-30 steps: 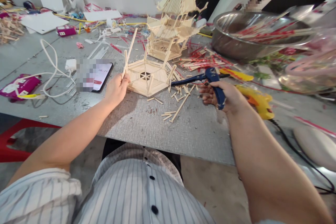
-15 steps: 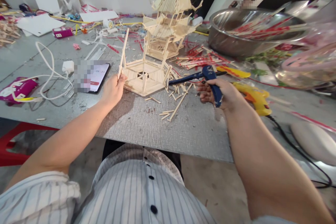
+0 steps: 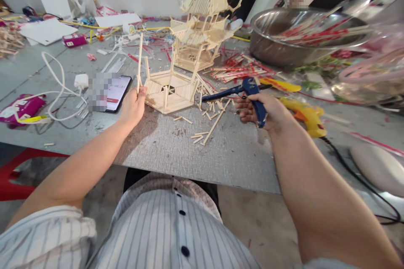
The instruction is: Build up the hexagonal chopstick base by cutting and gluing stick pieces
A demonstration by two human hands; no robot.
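Observation:
My left hand [image 3: 135, 103] is closed at the left edge of a hexagonal wooden-stick base [image 3: 181, 103]. Its fingers pinch a tall upright wooden stick [image 3: 140, 61]; whether the stick is fixed to the base I cannot tell. Several short posts rise from the base, which has a hole in its middle. My right hand [image 3: 260, 111] grips a dark blue two-handled tool [image 3: 252, 88], which looks like pliers, its handles spread apart. One handle points left toward the base. Short cut sticks [image 3: 217, 122] lie between the base and my right hand.
Behind the base stands a tiered stick pagoda [image 3: 206, 12]. A steel basin [image 3: 268, 52] with red-wrapped sticks is at the back right. Near my right forearm lie a yellow glue gun [image 3: 304, 117] and its black cord. A phone [image 3: 118, 94] and white cable [image 3: 63, 67] lie left.
My left hand has shifted slightly left, and the base has turned and moved left with it. The tall stick now stands nearly upright instead of leaning right. My right hand is almost unmoved.

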